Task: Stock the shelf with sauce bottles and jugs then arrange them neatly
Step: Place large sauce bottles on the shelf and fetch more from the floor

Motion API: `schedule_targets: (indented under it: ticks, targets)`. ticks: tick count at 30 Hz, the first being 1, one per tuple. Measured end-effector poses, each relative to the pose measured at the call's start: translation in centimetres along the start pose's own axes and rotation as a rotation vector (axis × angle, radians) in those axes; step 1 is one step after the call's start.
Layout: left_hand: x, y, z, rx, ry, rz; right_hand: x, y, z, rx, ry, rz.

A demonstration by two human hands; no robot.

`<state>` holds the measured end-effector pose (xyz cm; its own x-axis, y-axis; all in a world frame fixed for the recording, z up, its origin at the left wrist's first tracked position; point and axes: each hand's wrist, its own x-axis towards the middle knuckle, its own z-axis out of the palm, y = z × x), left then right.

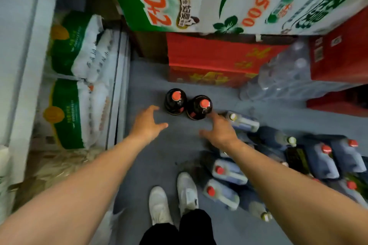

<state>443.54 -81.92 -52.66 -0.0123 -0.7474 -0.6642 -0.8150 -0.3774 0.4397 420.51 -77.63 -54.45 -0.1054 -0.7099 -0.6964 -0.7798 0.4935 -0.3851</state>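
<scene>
Even, soft overhead light; faint shadows; motion blur throughout; wide-angle bending at edges; no glare.

Both open hands (148,123) (219,129) above two dark jugs (175,101) (199,107)

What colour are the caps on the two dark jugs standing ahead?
Red-orange, on both dark jugs; seen from above in the head view.

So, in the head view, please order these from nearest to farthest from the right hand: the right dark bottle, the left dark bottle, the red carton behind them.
From the right hand:
1. Right dark bottle, just ahead of the fingers.
2. Left dark bottle, beside it, further left.
3. Red carton, behind both bottles, by the stacked boxes.
</scene>
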Motion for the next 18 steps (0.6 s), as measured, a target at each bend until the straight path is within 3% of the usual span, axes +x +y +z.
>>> schedule_targets:
  ticks: [6,12,18]
  targets:
    - [7.2,-2.1,7.5,-0.033,-0.027,0.139,7.3,5.4,6.3,0.201,-0.013,0.132]
    - [12.0,-0.8,12.0,-0.217,-0.112,0.233,11.9,6.1,10.7,0.413,-0.029,0.173]
    - [15.5,2.4,12.6,-0.075,-0.268,0.408,14.0,7.6,13.7,0.572,0.019,0.204]
